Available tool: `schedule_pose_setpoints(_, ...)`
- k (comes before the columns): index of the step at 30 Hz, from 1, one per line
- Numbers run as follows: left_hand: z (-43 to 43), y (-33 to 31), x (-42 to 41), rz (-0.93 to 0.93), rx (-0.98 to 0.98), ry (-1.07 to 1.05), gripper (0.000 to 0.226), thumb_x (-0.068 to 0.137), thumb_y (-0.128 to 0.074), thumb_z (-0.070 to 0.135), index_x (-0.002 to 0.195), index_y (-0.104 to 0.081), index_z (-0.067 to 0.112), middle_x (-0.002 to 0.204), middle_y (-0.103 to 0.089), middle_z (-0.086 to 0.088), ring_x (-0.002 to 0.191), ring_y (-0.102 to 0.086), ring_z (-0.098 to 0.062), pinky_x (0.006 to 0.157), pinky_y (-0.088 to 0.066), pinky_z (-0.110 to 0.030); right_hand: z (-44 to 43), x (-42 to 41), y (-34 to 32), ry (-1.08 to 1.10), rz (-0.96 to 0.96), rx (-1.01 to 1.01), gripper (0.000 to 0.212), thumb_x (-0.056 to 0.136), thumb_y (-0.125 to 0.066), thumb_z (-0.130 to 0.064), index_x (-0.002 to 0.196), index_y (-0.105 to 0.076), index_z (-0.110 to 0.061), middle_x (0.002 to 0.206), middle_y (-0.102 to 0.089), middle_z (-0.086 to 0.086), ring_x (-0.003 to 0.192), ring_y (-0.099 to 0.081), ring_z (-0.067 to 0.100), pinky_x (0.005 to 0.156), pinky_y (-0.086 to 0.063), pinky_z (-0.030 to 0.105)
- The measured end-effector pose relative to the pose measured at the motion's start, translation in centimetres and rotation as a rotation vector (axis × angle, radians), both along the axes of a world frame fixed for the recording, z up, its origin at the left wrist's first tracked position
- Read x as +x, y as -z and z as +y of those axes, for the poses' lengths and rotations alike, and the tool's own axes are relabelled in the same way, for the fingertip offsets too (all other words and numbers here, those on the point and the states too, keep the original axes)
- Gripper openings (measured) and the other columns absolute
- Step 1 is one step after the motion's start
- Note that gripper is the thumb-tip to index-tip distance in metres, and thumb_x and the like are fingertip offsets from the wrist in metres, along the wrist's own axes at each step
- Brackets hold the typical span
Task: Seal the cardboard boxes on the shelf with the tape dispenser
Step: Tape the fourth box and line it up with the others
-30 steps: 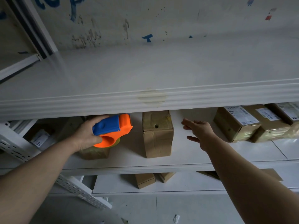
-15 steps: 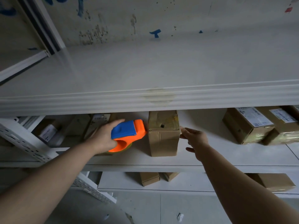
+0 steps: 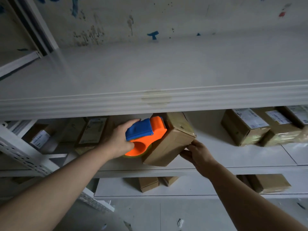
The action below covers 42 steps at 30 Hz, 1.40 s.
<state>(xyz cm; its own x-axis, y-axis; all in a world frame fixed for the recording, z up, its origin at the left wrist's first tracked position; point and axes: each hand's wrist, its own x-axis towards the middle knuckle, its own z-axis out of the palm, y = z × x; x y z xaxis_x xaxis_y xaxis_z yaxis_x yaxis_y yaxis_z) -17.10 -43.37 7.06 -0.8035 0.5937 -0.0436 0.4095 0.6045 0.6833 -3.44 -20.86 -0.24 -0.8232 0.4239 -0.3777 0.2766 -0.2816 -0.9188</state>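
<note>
A brown cardboard box (image 3: 171, 142) sits turned at an angle on the middle shelf (image 3: 233, 157), under the edge of the upper shelf. My left hand (image 3: 119, 139) grips an orange and blue tape dispenser (image 3: 144, 133), whose front end presses against the box's left side. My right hand (image 3: 195, 153) holds the box's near right corner with its fingertips. The far end of the box is hidden by the upper shelf's rim.
The upper shelf (image 3: 150, 99) juts out above my hands. Taped, labelled boxes (image 3: 245, 127) stand at the right of the middle shelf, and more boxes (image 3: 93, 132) lie at its left. Small boxes (image 3: 148, 183) rest on the lower shelf. A perforated white upright (image 3: 25, 152) slants at the left.
My right hand went from open in the air to gripping the box's corner, and the box has swung to an angle. The dispenser moved right and now touches the box.
</note>
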Motion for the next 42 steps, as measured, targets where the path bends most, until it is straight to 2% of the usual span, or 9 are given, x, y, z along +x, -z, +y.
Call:
schedule_pose_setpoints(4,4.0,-1.6,2.6,0.185,-0.253,0.1,0.089,0.067,-0.06,0.006,0.145,-0.032,0.041,0.125,-0.05,0.002,0.113,-0.053,-0.021,0.093,-0.046,-0.03,2.7,3.2,2.1,0.015,-0.293,0.11,0.039,0.096,-0.043,-0.001,0.135,-0.045,-0.007,0.11,-0.063,0.015,0.097,-0.062,0.031,0.081,-0.051,0.036)
schedule_pose_setpoints(8,7.8,-2.5,4.8,0.338,-0.364,0.201,0.089,0.066,-0.063,0.018,0.145,-0.029,0.042,0.123,-0.049,0.005,0.112,-0.053,-0.02,0.091,-0.049,-0.032,5.4,5.4,0.8,0.199,-0.219,0.69,0.079,0.077,-0.052,0.009,0.148,-0.028,-0.015,0.147,-0.041,0.007,0.131,-0.043,0.025,0.1,-0.038,0.031)
schedule_pose_setpoints(13,10.5,-2.2,6.6,0.318,-0.318,0.282,0.084,0.062,-0.067,0.022,0.138,-0.036,0.043,0.126,-0.052,0.009,0.112,-0.054,-0.018,0.093,-0.049,-0.034,6.1,5.1,-0.4,-0.317,0.011,1.021,0.106,0.059,-0.058,-0.022,0.151,-0.006,-0.029,0.159,-0.017,0.003,0.148,-0.012,0.02,0.118,-0.02,0.039)
schedule_pose_setpoints(18,11.1,-0.8,7.1,0.238,-0.229,0.276,0.088,0.062,-0.071,0.018,0.138,-0.033,0.042,0.126,-0.052,0.01,0.109,-0.054,-0.018,0.09,-0.051,-0.036,7.3,4.9,1.1,-0.366,-0.066,1.051,0.129,0.059,-0.086,-0.027,0.152,0.003,-0.029,0.152,-0.034,0.005,0.134,-0.039,0.027,0.107,-0.035,0.034)
schedule_pose_setpoints(22,10.8,-0.6,6.5,0.261,-0.219,0.242,0.092,0.066,-0.07,0.011,0.141,-0.027,0.043,0.132,-0.049,0.01,0.115,-0.051,-0.018,0.092,-0.049,-0.036,7.7,4.0,0.9,-0.336,-0.099,1.144,0.121,0.062,-0.085,-0.034,0.153,-0.006,-0.025,0.146,-0.042,0.005,0.128,-0.045,0.026,0.102,-0.037,0.032)
schedule_pose_setpoints(28,9.9,-0.1,5.0,0.338,-0.275,0.18,0.094,0.069,-0.067,0.01,0.142,-0.019,0.047,0.134,-0.05,0.006,0.113,-0.054,-0.021,0.089,-0.049,-0.034,6.7,2.7,-0.1,-0.414,-0.287,1.309,0.11,0.069,-0.077,-0.031,0.15,-0.003,-0.026,0.147,-0.041,0.0,0.136,-0.039,0.022,0.119,-0.017,0.044)
schedule_pose_setpoints(33,2.7,-0.3,-0.3,0.24,-0.167,0.034,0.087,0.06,-0.066,0.006,0.137,-0.038,0.038,0.126,-0.058,0.0,0.112,-0.059,-0.023,0.092,-0.046,-0.028,7.2,2.8,-0.6,-0.411,-0.371,1.333,0.114,0.069,-0.079,-0.03,0.151,0.0,-0.03,0.15,-0.037,-0.003,0.139,-0.035,0.02,0.118,0.002,0.052)
schedule_pose_setpoints(39,-5.7,0.0,-2.7,0.179,-0.106,-0.06,0.105,0.064,-0.067,-0.013,0.104,-0.032,0.079,0.121,-0.048,0.008,0.11,-0.048,-0.01,0.094,-0.037,-0.025,6.1,2.6,-1.1,-0.428,-0.406,1.368,0.111,0.072,-0.078,-0.027,0.151,-0.001,-0.029,0.155,-0.028,-0.001,0.141,-0.031,0.023,0.117,0.002,0.054)
schedule_pose_setpoints(42,-5.8,0.8,-3.1,0.202,-0.09,-0.062,0.105,0.065,-0.066,-0.012,0.104,-0.032,0.078,0.123,-0.047,0.009,0.112,-0.045,-0.009,0.095,-0.036,-0.026,5.9,2.7,-1.2,-0.432,-0.427,1.37,0.11,0.072,-0.078,-0.027,0.151,-0.002,-0.03,0.155,-0.028,-0.002,0.14,-0.033,0.023,0.118,0.0,0.055)
